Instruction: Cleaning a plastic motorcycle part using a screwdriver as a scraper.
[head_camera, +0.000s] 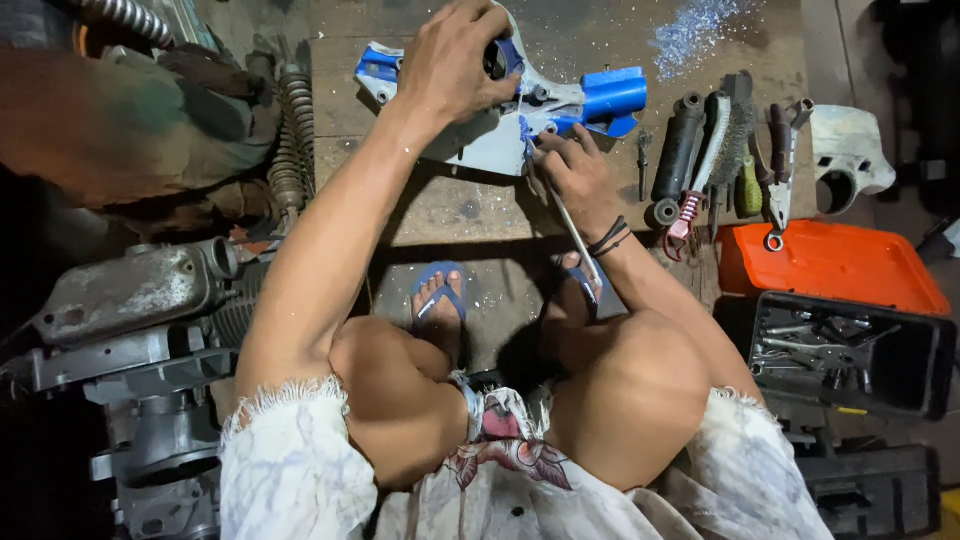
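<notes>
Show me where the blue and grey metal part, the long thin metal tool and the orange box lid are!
Blue and grey metal part (612, 97), head view, on its blue tube end.
Long thin metal tool (577, 238), head view, mid-shaft.
Orange box lid (830, 262), head view, flat top.

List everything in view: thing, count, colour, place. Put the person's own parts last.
Machine part: one, blue and grey, on the board under both hands.
Wooden board: one, brown, on the floor ahead of the feet.
Shock absorber: one, black, right of the part.
Wire brush: one, pale handle, beside the shock absorber.
Pliers: one, dark handles, right of the brush.
Toolbox lid: one, orange, at right.
Toolbox tray: one, black, holding metal tools, below the lid.
Coil spring: one, rusty, at left.
Engine: one, grey, lower left.
Flip-flops: two, blue, on the feet.
Left hand: gripping the part's top.
Right hand: holding a thin metal rod tool against the part.
</notes>
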